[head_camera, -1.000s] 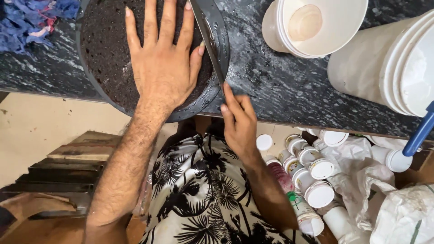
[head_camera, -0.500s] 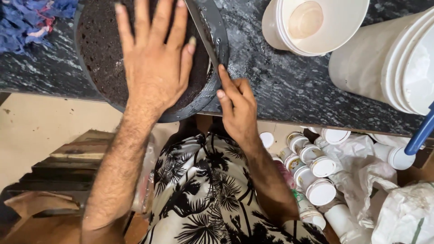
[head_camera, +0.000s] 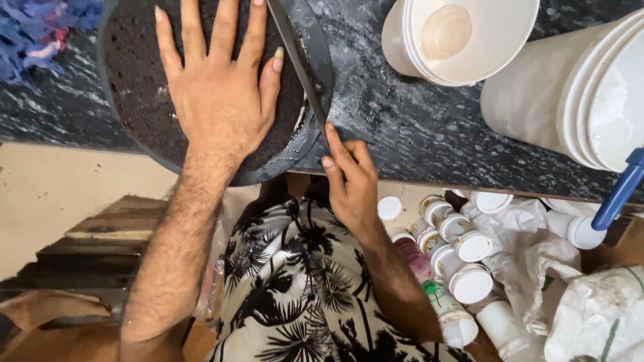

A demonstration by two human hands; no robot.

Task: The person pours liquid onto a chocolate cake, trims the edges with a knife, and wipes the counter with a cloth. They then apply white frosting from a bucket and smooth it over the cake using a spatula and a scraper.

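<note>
A round dark cake [head_camera: 134, 87] sits in a dark pan [head_camera: 295, 151] at the near edge of a black speckled counter [head_camera: 416, 127]. My left hand [head_camera: 215, 94] lies flat on top of the cake, fingers spread. My right hand [head_camera: 349, 181] grips the handle of a long knife [head_camera: 295, 57]. The blade runs along the cake's right side, between the cake and the pan wall.
Stacked white bowls [head_camera: 469, 40] and white buckets [head_camera: 583, 94] with a blue handle [head_camera: 620, 191] stand at the right of the counter. A blue cloth [head_camera: 40, 33] lies at the far left. Below the counter are several white-lidded jars [head_camera: 463, 261] and plastic bags [head_camera: 597, 315].
The knife has slid along the pan's right edge toward me, and my right hand has drawn slightly back with it. My left hand stays pressed on the cake.
</note>
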